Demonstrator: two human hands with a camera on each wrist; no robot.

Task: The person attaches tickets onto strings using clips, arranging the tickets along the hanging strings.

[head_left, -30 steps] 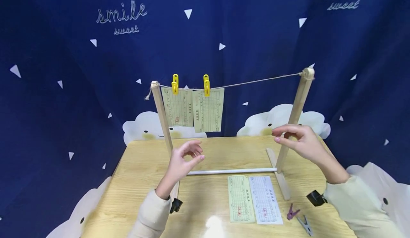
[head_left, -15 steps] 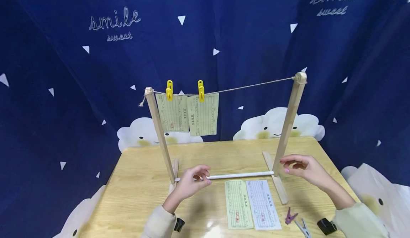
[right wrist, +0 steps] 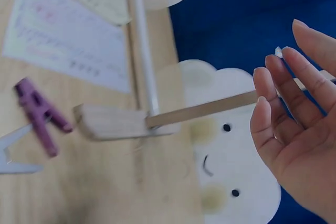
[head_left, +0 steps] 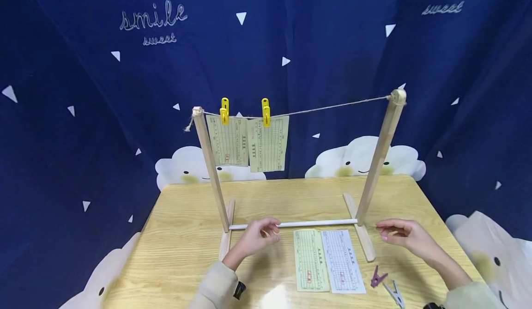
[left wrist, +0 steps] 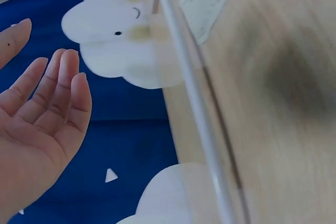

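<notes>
My left hand [head_left: 258,236] hovers above the table near the white crossbar [head_left: 316,223], its fingers relaxed and holding nothing. To the right of the frame's right post, my right hand [head_left: 405,237] hangs in the air with loosely bent fingers, also holding nothing. Between the hands, a yellow-green paper form [head_left: 311,260] and a white paper form [head_left: 342,261] lie side by side on the table. Near the right hand lie a purple clothespin [head_left: 377,276] and a grey clothespin [head_left: 395,294]. Two yellow clothespins [head_left: 225,111] fix two yellow-green forms [head_left: 268,145] to the string.
A string [head_left: 332,107] runs between the left wooden post [head_left: 211,166] and the right wooden post [head_left: 380,156]. Their flat wooden feet rest on the table [head_left: 174,235]. Behind hangs a dark blue curtain [head_left: 332,36] with clouds and triangles.
Both hands have come down from beside the posts towards the table, the left also moving right. The hanging forms, the forms on the table and the clothespins stay in place; the view shifts slightly.
</notes>
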